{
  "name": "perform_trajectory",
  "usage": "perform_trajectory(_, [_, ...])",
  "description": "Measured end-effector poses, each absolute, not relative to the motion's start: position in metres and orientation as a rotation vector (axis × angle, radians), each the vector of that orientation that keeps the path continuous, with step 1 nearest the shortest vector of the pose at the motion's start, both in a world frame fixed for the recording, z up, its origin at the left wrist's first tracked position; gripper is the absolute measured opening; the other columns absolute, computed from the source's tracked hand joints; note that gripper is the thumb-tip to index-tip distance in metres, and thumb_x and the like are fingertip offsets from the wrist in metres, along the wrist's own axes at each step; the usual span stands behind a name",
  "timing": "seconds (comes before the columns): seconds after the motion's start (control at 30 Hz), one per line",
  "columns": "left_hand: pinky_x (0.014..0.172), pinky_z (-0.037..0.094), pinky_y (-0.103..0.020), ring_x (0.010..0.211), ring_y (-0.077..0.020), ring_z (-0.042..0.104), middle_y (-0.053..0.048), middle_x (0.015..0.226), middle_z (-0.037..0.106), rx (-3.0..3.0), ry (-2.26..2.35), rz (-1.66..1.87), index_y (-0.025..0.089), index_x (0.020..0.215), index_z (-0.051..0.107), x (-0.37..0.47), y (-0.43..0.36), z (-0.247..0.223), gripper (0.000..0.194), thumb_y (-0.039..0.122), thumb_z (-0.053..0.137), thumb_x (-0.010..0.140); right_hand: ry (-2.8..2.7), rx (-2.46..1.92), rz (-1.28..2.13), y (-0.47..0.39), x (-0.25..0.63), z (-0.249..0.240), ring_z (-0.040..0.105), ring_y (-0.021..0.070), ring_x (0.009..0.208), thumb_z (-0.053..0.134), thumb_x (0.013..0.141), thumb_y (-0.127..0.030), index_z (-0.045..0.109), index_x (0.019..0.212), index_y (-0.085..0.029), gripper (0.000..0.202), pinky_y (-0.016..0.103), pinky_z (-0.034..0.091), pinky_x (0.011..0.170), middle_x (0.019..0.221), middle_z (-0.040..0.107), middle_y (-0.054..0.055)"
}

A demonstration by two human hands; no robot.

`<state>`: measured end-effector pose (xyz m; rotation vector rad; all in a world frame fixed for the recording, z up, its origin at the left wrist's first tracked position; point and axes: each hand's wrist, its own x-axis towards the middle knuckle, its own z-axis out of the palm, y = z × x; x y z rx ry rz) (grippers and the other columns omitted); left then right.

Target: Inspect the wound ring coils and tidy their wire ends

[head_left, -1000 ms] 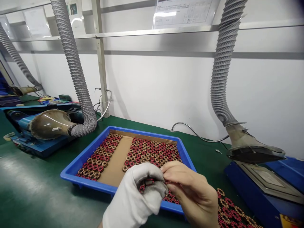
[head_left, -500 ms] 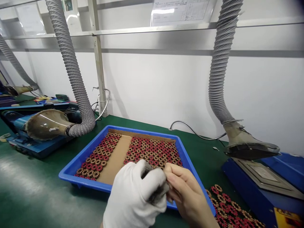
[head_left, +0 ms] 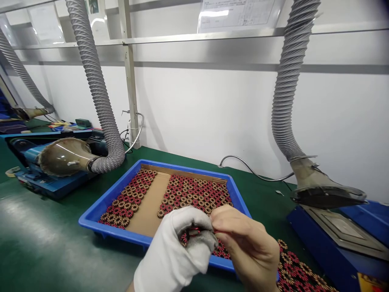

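Observation:
My left hand (head_left: 179, 251), in a white glove with grimy fingertips, pinches a small red and copper wound coil (head_left: 194, 232) above the near edge of a blue tray (head_left: 100, 207). My bare right hand (head_left: 246, 247) meets it from the right, its fingertips on the same coil. The tray holds a brown cardboard sheet (head_left: 148, 211) covered with several rows of the same coils (head_left: 194, 192). More coils lie in a patch (head_left: 296, 269) on the green bench to the right of the tray.
Two grey ribbed extraction hoses hang down, one with a funnel hood (head_left: 65, 156) at the left, one with a hood (head_left: 328, 194) over a blue machine (head_left: 334, 235) at the right. A grey cable (head_left: 252, 172) runs behind the tray. Another blue machine (head_left: 36, 178) stands at the left.
Both hands stay pinched together over the tray's near edge. The view shifted slightly; the coil now shows between the gloved fingers, as it did one second ago.

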<state>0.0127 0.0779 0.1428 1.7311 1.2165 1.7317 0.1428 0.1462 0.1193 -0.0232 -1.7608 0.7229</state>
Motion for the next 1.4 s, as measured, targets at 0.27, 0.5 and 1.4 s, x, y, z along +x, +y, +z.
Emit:
perform_trajectory(0.27, [0.049,0.039,-0.023,0.050,-0.0126,0.049,-0.001,0.058,0.052,2.413,1.763,1.728,0.019,0.067,0.061,0.012,0.073,0.134,0.018,0.010,0.048,0.076,-1.843,-0.216,0.822,0.137,0.151,0.122,0.048,0.0155,0.059,0.048,0.094,-0.016,0.052,0.070,-0.020,0.025,0.028,0.039,0.053,0.062,0.049,0.001])
perform_trajectory(0.5, [0.051,0.040,-0.019,0.052,-0.0092,0.049,0.002,0.060,0.052,2.210,1.548,1.770,0.020,0.068,0.057,0.008,0.072,0.132,0.017,0.005,0.048,0.069,-1.659,-0.207,1.185,0.140,0.154,0.113,0.048,0.0148,0.055,0.050,0.098,-0.031,0.054,0.072,-0.020,0.029,0.027,0.039,0.052,0.060,0.050,-0.001])
perform_trajectory(1.4, [0.052,0.046,-0.014,0.053,-0.0080,0.056,0.004,0.059,0.060,1.929,1.295,1.844,0.019,0.068,0.059,0.011,0.075,0.136,0.019,0.005,0.046,0.066,-1.862,-0.188,1.064,0.143,0.158,0.119,0.060,0.0185,0.085,0.061,0.094,-0.021,0.067,0.109,-0.030,0.019,0.030,0.047,0.078,0.091,0.066,0.002])
